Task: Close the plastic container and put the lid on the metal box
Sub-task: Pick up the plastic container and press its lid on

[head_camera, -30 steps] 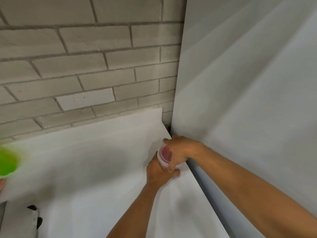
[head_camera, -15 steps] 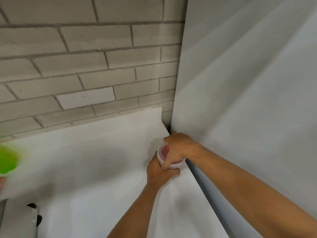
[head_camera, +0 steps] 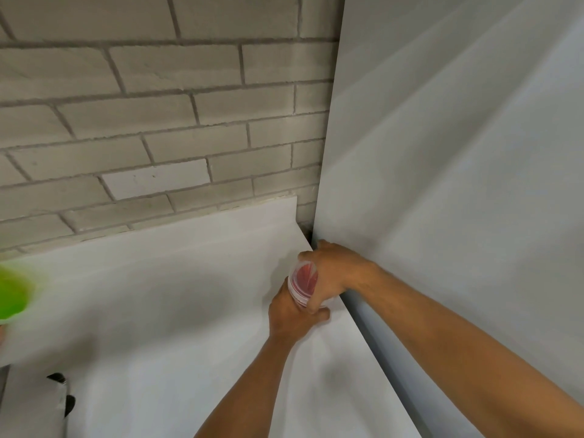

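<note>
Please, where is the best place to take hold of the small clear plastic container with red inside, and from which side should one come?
Probably by its round side wall, from the left: the big grey panel blocks the right. The left hand already cups the plastic container low down, and the right hand covers its top, so that grip looks workable.

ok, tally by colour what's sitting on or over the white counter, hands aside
Clear with red inside: 1, plastic container, held between left hand and right hand
Green: 1, blurred object at left edge
Black and white: 1, unclear item at bottom left
Total: 3
</note>
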Motion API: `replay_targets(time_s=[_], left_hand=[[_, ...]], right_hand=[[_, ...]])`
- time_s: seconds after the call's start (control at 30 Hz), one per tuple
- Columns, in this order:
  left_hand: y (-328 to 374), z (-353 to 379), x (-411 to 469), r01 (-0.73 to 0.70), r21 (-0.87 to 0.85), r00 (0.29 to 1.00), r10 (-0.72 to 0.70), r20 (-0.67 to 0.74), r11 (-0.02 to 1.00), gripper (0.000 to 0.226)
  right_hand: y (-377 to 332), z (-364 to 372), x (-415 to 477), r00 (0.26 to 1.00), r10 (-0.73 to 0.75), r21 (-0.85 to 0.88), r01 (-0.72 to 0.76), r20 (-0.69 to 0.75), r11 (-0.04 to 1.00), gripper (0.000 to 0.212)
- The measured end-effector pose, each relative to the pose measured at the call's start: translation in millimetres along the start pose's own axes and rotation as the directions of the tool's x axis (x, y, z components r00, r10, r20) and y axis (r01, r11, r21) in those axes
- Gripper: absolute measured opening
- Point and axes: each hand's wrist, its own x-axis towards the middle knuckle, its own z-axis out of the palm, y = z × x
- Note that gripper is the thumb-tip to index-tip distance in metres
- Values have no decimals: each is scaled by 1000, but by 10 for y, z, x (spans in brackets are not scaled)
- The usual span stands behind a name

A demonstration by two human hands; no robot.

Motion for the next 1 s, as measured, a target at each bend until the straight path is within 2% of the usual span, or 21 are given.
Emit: replay_targets(time_s=[0.23, 0.33, 0.5, 0.57, 0.67, 0.7, 0.77, 0.87, 1.0], left_hand=[[9, 17, -22, 29, -36, 999, -30, -33, 999, 106], [-5, 28, -26, 42, -43, 998, -44, -47, 998, 103], [-20, 55, -26, 36, 6, 999, -35, -18, 999, 92], [-20, 46, -26, 37, 13, 999, -37, -18, 999, 90], [-26, 24, -9, 2, -31, 1000, -3, -1, 1000, 95], [-32, 23, -4, -15, -42, 1000, 15, 12, 999, 98], [-33, 27, 1, -21, -27, 1000, 22, 9, 999, 100], [-57, 47, 2, -3, -26, 1000, 2, -15, 1000, 98], [-89, 64, 10, 0, -16, 999, -1, -45, 1000, 102]], right_hand=[[-58, 72, 29, 994, 80, 16, -79, -70, 997, 98], [-86, 126, 16, 982, 141, 41, -137, -126, 990, 99], [-202, 189, 6, 951, 258, 88, -246, -172, 965, 88], [-207, 140, 17, 957, 273, 101, -264, -93, 959, 97], [-134, -2, -6, 982, 180, 60, -183, 52, 981, 141], [-104, -33, -15, 989, 130, 44, -133, 71, 990, 146], [-51, -43, -19, 997, 56, 30, -58, 53, 998, 135], [-38, -14, -5, 999, 53, 3, -53, -5, 999, 111], [-72, 39, 11, 991, 108, -5, -109, -74, 994, 107]])
